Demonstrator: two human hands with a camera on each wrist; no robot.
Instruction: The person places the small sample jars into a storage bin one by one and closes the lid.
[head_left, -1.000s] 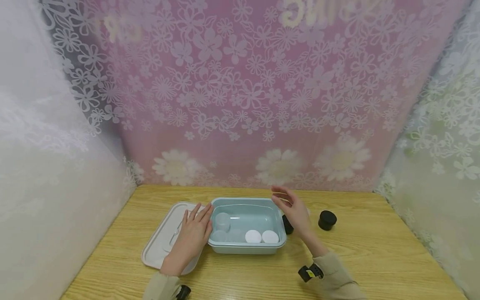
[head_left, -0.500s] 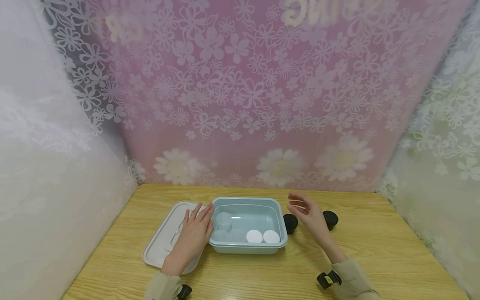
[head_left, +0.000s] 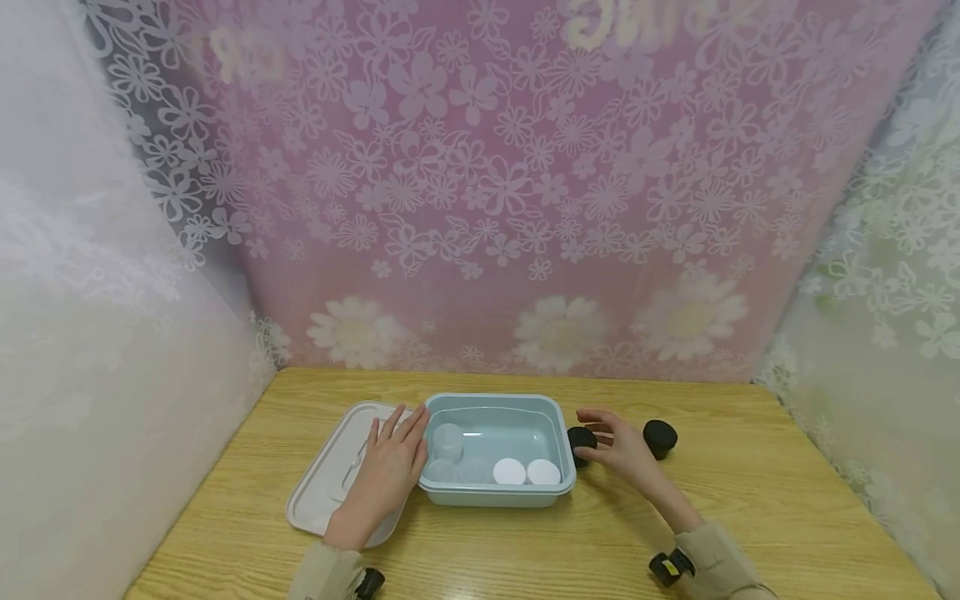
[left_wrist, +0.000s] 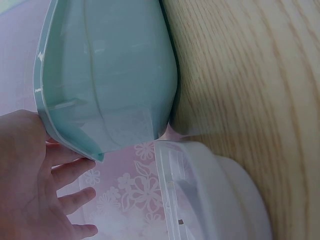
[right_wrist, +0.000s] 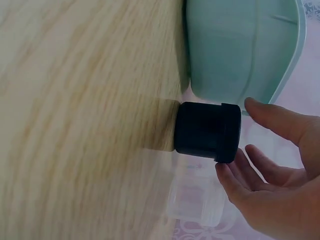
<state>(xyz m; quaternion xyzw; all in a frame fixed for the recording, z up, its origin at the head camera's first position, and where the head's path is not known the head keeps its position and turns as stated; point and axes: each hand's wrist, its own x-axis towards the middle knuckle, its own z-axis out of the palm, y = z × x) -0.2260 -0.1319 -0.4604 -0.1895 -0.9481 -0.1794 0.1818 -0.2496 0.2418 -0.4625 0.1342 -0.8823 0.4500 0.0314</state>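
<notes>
A teal plastic bin [head_left: 558,425] stands mid-table with two white caps [head_left: 525,472] and a clear jar [head_left: 447,442] inside. My left hand [head_left: 390,458] lies flat on a white lid [head_left: 322,487], its straight fingers against the bin's left wall [left_wrist: 110,75]. My right hand [head_left: 611,437] is at a black jar [head_left: 577,442] by the bin's right side. In the right wrist view the thumb and fingers [right_wrist: 240,177] spread loosely round the black jar's top [right_wrist: 207,131], not closed on it.
A second black jar [head_left: 660,437] stands further right on the wooden table [head_left: 525,550]. A small clear jar [right_wrist: 195,205] sits just beyond the black one. Flowered curtains close the back and both sides.
My right hand has swung from over the bin's right rim out to the right, then dropped onto the black jar beside the bin. The left hand has stayed put.
</notes>
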